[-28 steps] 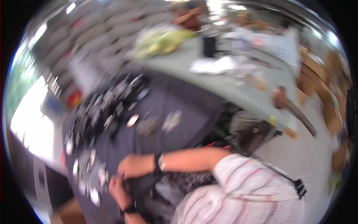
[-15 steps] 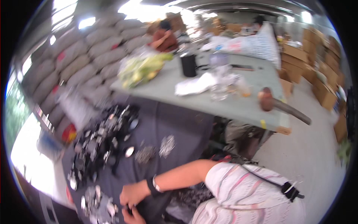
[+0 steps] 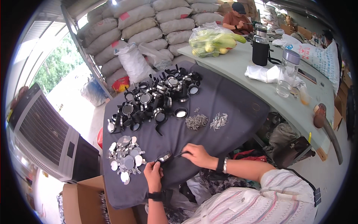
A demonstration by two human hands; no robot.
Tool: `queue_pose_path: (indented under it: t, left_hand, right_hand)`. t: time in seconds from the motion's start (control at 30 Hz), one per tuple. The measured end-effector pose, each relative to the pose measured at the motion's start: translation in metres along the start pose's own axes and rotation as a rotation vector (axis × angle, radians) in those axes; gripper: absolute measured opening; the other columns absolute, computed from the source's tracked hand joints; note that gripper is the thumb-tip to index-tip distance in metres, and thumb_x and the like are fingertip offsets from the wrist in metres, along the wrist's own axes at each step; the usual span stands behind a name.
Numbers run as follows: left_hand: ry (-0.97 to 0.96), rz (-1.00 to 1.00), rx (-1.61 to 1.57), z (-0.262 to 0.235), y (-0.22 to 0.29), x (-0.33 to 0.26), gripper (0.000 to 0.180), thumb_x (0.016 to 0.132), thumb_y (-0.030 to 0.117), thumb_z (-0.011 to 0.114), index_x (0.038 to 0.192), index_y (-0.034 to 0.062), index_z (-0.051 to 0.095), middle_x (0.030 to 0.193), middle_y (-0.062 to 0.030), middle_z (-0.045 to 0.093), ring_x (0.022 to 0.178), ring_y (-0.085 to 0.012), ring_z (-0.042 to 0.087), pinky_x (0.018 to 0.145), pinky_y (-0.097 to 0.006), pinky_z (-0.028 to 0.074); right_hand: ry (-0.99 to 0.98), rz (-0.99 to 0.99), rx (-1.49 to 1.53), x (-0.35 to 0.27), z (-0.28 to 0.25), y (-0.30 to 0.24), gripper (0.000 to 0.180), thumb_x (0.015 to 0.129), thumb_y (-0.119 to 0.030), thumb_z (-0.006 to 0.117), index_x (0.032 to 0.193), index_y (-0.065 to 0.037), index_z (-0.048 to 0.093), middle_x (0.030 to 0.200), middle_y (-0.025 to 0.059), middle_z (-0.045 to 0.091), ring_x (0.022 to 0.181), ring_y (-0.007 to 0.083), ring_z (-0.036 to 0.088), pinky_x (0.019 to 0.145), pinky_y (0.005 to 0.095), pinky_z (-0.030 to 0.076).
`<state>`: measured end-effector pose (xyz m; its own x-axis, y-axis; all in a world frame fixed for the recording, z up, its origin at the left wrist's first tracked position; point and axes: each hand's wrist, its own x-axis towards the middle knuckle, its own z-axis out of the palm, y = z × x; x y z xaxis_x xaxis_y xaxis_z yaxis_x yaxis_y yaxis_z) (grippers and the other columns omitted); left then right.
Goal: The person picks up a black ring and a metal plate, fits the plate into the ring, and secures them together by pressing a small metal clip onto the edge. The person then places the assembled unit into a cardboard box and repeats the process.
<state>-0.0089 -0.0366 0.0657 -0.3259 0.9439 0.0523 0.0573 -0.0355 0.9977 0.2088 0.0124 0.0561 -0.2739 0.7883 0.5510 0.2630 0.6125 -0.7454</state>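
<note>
My left hand (image 3: 153, 172) is closed at the edge of a round black part with a silver rim (image 3: 164, 157), held just above the dark cloth. To its right, my right hand (image 3: 200, 155) pinches a thin black strip (image 3: 181, 154) that points toward the round part. Whether the strip is joined to it I cannot tell. Left of my hands lies a pile of flat silver discs with tabs (image 3: 129, 161). Farther off is a heap of similar round black parts (image 3: 146, 98). Small metal pins (image 3: 196, 122) and longer silver pins (image 3: 219, 121) form two little piles.
Dark cloth (image 3: 238, 108) covers my work table. A green-grey table (image 3: 238, 63) adjoins it, bearing a hammer (image 3: 321, 119), bottles (image 3: 287, 74) and bagged vegetables (image 3: 212, 41). An air cooler (image 3: 44, 134) and cardboard box (image 3: 80, 201) stand left; another person (image 3: 236, 22) sits beyond.
My view has swung left and steadied. My hands, close together before, are now apart, with the round black part and the strip visible between them.
</note>
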Motion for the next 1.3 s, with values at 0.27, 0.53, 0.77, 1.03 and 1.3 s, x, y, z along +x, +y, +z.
queue_pose_path:
  t: [0.27,0.53,0.77,1.03,1.3]
  left_hand:
    - [-0.187,0.232,-0.380,0.075,0.110,0.160,0.017,0.089,0.014,0.056,0.101,0.0002,0.055,0.070,-0.0023,0.056,0.056,-0.0104,0.052,0.049,-0.023,0.040]
    - [-0.267,0.280,0.117,0.080,0.092,0.164,0.058,0.083,0.015,0.065,0.129,-0.0105,0.043,0.120,-0.0142,0.056,0.106,-0.0173,0.053,0.090,-0.026,0.042]
    - [0.163,-0.083,0.172,-0.153,0.045,-0.012,0.025,0.086,0.010,0.058,0.106,-0.0043,0.062,0.089,-0.0117,0.066,0.073,-0.0191,0.066,0.063,-0.029,0.053]
    - [1.097,-0.600,0.360,-0.328,-0.006,-0.412,0.021,0.087,0.018,0.055,0.075,0.0017,0.060,0.062,-0.0069,0.060,0.050,-0.0167,0.060,0.046,-0.026,0.048]
    - [1.136,-1.160,0.037,-0.232,-0.173,-0.546,0.021,0.079,0.014,0.061,0.095,0.0014,0.065,0.075,-0.0097,0.062,0.055,-0.0207,0.060,0.046,-0.034,0.053]
  right_hand:
    - [-0.063,-0.106,-0.157,-0.014,-0.006,0.009,0.015,0.081,-0.012,0.063,0.083,-0.002,0.052,0.078,0.0129,0.053,0.073,0.0327,0.056,0.065,0.0405,0.045]
    - [-0.078,-0.176,-0.170,-0.014,-0.011,0.008,0.015,0.079,-0.010,0.064,0.082,-0.002,0.051,0.077,0.0118,0.054,0.073,0.0316,0.057,0.064,0.0396,0.046]
    - [-0.002,-0.112,0.033,-0.010,-0.013,0.006,0.010,0.075,-0.004,0.064,0.083,-0.004,0.058,0.074,0.0124,0.058,0.059,0.0253,0.058,0.056,0.0343,0.047]
    - [-0.107,0.029,0.210,-0.020,-0.001,0.031,0.009,0.089,0.001,0.057,0.098,0.001,0.057,0.094,0.0037,0.059,0.087,0.0090,0.055,0.079,0.0216,0.045]
    - [-0.196,0.013,0.021,-0.015,-0.007,0.046,0.014,0.093,-0.010,0.056,0.103,0.000,0.057,0.089,-0.0013,0.054,0.075,0.0043,0.047,0.068,0.0185,0.040]
